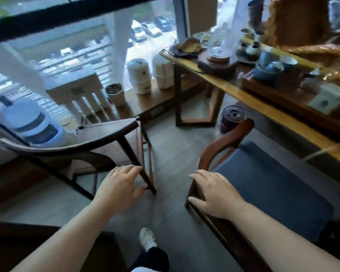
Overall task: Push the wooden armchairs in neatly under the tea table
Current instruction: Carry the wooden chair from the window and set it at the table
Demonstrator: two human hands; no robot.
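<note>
A wooden armchair with a blue seat cushion (267, 193) stands at the right, its seat facing the long tea table (273, 112) and partly in front of its edge. My right hand (214, 195) grips the rear corner of this chair's reddish curved arm rail, fingers over the top and thumb below. A second, dark wooden armchair (82, 142) stands at the left, turned away from the table toward the window. My left hand (120, 185) hovers with fingers spread beside that chair's front leg and holds nothing.
The tea table carries a teapot, cups, a wooden tray and a kettle base (218, 55). A dark round stool (233, 118) sits on the floor under it. White jars (139, 75) and a small bin line the window ledge. My shoe (147, 239) is on the grey floor between the chairs.
</note>
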